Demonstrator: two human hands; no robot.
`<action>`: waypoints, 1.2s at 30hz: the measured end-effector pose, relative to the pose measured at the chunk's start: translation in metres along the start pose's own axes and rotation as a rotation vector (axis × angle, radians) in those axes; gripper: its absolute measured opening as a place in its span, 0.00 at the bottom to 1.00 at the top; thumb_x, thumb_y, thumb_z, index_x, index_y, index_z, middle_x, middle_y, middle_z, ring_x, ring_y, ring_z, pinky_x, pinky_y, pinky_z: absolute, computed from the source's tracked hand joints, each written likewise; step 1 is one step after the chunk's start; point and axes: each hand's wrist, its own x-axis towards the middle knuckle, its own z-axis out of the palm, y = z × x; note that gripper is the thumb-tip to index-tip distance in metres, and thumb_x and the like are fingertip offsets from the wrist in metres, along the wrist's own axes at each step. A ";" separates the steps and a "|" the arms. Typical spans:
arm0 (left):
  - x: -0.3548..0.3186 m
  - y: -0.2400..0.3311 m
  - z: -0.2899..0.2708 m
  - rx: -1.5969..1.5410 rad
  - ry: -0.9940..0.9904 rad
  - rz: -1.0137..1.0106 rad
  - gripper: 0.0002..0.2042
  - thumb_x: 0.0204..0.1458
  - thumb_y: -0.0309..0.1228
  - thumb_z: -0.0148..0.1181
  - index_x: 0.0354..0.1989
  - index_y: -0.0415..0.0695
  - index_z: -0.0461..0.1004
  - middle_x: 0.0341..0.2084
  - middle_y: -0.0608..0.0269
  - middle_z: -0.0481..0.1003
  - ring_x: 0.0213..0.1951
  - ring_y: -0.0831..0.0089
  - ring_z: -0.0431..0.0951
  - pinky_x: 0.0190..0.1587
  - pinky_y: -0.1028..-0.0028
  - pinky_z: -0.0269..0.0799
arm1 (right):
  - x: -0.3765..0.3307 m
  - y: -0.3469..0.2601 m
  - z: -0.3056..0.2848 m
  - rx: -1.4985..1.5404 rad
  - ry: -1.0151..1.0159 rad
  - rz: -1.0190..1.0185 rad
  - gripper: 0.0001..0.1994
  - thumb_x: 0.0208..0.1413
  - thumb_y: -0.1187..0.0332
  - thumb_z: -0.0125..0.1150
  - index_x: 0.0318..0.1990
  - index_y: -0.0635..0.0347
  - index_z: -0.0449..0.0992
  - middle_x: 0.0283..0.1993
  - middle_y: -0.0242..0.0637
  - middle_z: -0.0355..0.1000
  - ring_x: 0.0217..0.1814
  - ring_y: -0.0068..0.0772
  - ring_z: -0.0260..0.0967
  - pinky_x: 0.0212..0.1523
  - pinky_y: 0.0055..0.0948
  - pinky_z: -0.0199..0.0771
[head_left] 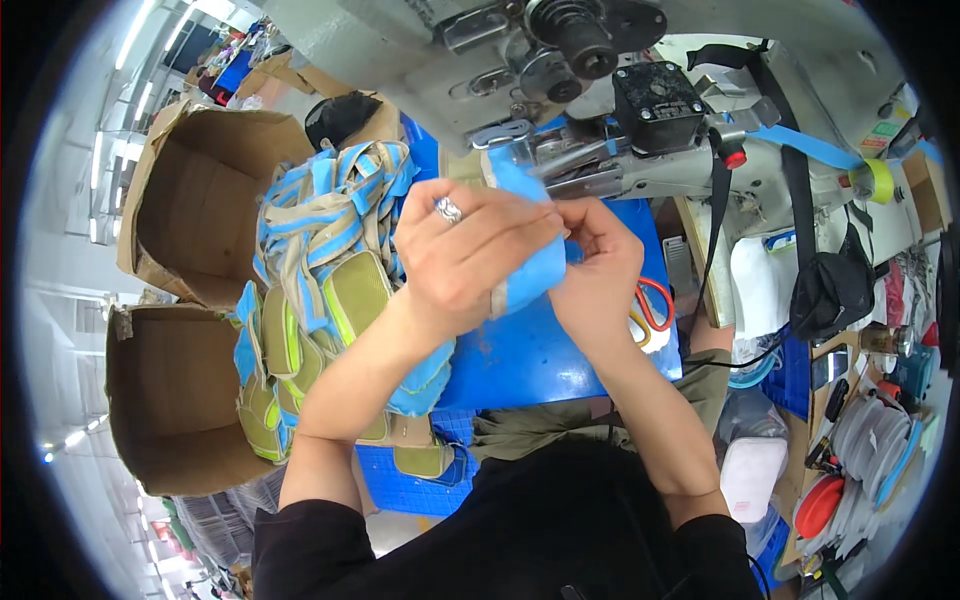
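Note:
Close under the sewing machine head, my two hands meet on a piece of blue fabric with a beige edge. My left hand, wearing a ring, is closed over the piece from the left, fingers reaching across its front. At its right edge my right hand pinches it between thumb and bent fingers. The fabric's upper part rises toward the machine's metal presser area; whether it is under the needle is hidden. Scissors with red and yellow handles lie just right of my right wrist.
A heap of blue, beige and olive sewn pieces covers the table's left side. Two cardboard boxes stand beyond it. Underneath my hands is the blue tabletop. A blue strip runs from the machine toward a yellow roll.

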 end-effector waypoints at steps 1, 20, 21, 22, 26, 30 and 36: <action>0.002 -0.006 0.003 0.011 0.007 0.007 0.10 0.41 0.33 0.71 0.34 0.49 0.85 0.33 0.70 0.84 0.37 0.73 0.84 0.42 0.72 0.67 | 0.003 0.000 0.002 0.005 0.012 -0.003 0.08 0.50 0.75 0.74 0.37 0.64 0.82 0.33 0.34 0.81 0.35 0.22 0.77 0.40 0.25 0.76; -0.009 -0.025 0.004 -0.219 0.057 -0.055 0.10 0.44 0.30 0.75 0.35 0.44 0.83 0.35 0.62 0.86 0.38 0.66 0.85 0.47 0.70 0.69 | -0.005 0.010 0.012 -0.260 0.157 -0.298 0.13 0.44 0.75 0.79 0.36 0.60 0.79 0.33 0.37 0.78 0.33 0.34 0.78 0.34 0.29 0.76; -0.008 -0.022 0.003 -0.162 0.034 0.005 0.11 0.43 0.31 0.75 0.35 0.45 0.83 0.35 0.63 0.85 0.38 0.67 0.85 0.47 0.71 0.68 | -0.005 0.011 0.011 -0.248 0.153 -0.276 0.13 0.44 0.76 0.78 0.36 0.60 0.79 0.34 0.37 0.78 0.34 0.34 0.78 0.34 0.29 0.76; -0.007 -0.019 0.003 -0.100 0.015 0.063 0.11 0.43 0.33 0.75 0.35 0.46 0.84 0.35 0.64 0.85 0.38 0.68 0.85 0.46 0.71 0.67 | -0.006 0.012 0.011 -0.236 0.146 -0.258 0.13 0.44 0.76 0.78 0.37 0.60 0.80 0.34 0.38 0.79 0.34 0.34 0.79 0.35 0.29 0.77; -0.009 -0.015 0.001 -0.024 0.009 0.093 0.10 0.43 0.35 0.73 0.33 0.48 0.84 0.35 0.69 0.85 0.38 0.72 0.84 0.46 0.71 0.64 | -0.009 0.012 0.011 -0.170 0.110 -0.172 0.12 0.43 0.79 0.75 0.37 0.60 0.81 0.34 0.38 0.80 0.35 0.33 0.80 0.36 0.29 0.77; -0.007 -0.009 -0.003 -0.014 -0.045 0.070 0.12 0.41 0.32 0.74 0.36 0.47 0.84 0.36 0.65 0.85 0.39 0.71 0.84 0.47 0.70 0.63 | -0.005 0.022 0.010 -0.081 0.104 -0.128 0.11 0.44 0.80 0.73 0.37 0.62 0.81 0.33 0.37 0.81 0.34 0.29 0.80 0.37 0.27 0.79; -0.006 -0.018 0.008 0.002 0.034 0.041 0.09 0.40 0.32 0.70 0.33 0.49 0.84 0.34 0.69 0.85 0.36 0.74 0.83 0.43 0.70 0.60 | 0.005 -0.004 0.002 -0.017 0.021 0.076 0.10 0.47 0.79 0.71 0.39 0.64 0.83 0.32 0.35 0.82 0.34 0.22 0.80 0.38 0.25 0.80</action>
